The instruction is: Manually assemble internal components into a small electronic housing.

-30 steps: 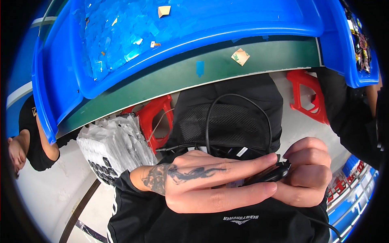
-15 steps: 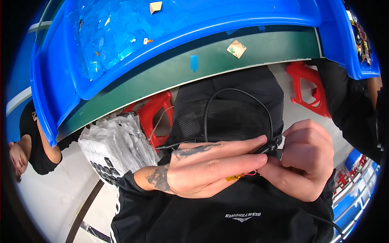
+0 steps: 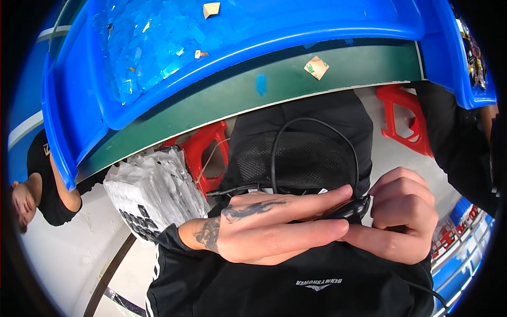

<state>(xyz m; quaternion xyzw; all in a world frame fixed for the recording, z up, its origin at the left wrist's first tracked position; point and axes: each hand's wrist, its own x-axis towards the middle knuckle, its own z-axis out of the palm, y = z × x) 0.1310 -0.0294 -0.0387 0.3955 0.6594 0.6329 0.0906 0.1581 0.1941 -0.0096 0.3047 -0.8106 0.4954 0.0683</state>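
Observation:
A small, glossy black rounded device (image 3: 349, 210) sits over my lap between my two hands. My left hand (image 3: 274, 224) reaches across from the left, its long fingers nearly straight and closed around the device, which partly hides it. From the right, my right hand (image 3: 405, 216) is curled, fingertips pressed against the device's right end and underside. A black cable (image 3: 273, 158) loops up over my lap, passing behind the hands. The underside of the device is hidden by my fingers.
A green table edge (image 3: 211, 113) lies ahead, bearing a blue tray (image 3: 317, 39) of blue film scraps and a tan square sticker (image 3: 316, 68). White stacked packs (image 3: 153, 182) stand left, beside a red stool (image 3: 211, 156). Another person (image 3: 50, 182) is at far left.
The black device has turned, showing more of its glossy side. A small yellow-orange strip with a pink wire, visible below my left fingers before, is now hidden. The view has shifted slightly.

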